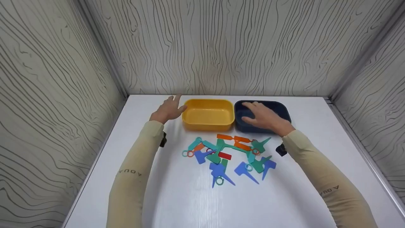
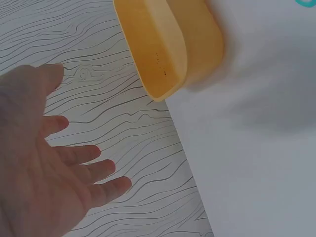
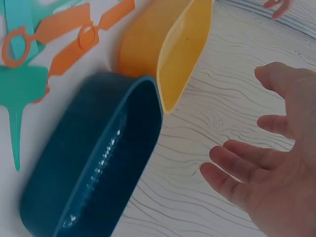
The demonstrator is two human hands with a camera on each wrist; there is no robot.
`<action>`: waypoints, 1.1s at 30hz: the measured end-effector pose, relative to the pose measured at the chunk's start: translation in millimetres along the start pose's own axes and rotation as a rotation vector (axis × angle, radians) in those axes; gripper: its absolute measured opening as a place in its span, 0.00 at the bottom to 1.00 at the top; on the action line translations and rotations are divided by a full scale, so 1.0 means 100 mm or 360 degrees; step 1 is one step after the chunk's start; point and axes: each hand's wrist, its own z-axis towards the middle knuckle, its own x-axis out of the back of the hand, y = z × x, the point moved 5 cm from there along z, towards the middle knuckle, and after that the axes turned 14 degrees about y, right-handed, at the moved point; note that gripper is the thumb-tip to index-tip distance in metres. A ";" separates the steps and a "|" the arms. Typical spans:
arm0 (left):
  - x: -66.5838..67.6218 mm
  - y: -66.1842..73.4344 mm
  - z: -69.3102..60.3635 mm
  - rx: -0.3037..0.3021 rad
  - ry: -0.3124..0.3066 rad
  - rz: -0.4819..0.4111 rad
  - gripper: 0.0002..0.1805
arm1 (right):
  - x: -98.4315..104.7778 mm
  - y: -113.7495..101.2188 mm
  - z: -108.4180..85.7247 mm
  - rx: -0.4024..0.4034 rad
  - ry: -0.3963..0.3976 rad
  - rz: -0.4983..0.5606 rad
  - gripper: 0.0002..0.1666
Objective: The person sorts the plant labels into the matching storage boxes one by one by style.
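Left hand (image 1: 168,110) beside the yellow bin (image 1: 208,127) and right hand (image 1: 262,116), seemingly above the navy bin (image 1: 248,128), are outstretched, well apart.

In the head view, the right hand (image 1: 264,117) hides from me a part of the oblong dark-blue box (image 1: 279,109). In the heap, flat coloured tags (image 1: 218,170) cover one another partly, so I cannot count them. Both beige sleeves (image 1: 129,186) are cut by the bottom edge. In the left wrist view, the top edge cuts the oblong yellow box (image 2: 202,44); its dark specks (image 2: 165,73) are too small to name, and at upper right only a piece of turquoise ring (image 2: 306,4) shows.
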 end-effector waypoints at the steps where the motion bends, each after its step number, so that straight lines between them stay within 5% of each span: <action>1: -0.02 -0.02 0.00 0.0017 0.0003 -0.0016 0.41 | -0.02 -0.01 -0.01 0.0002 -0.0005 0.0008 0.41; 17: -0.23 -0.20 0.07 0.0135 0.0113 -0.0501 0.38 | -0.29 -0.23 -0.14 0.0040 0.0035 0.0169 0.37; 33: -0.61 -0.31 0.02 0.0225 0.0276 -0.0874 0.32 | -0.83 -0.35 -0.36 -0.0093 -0.0169 0.0481 0.28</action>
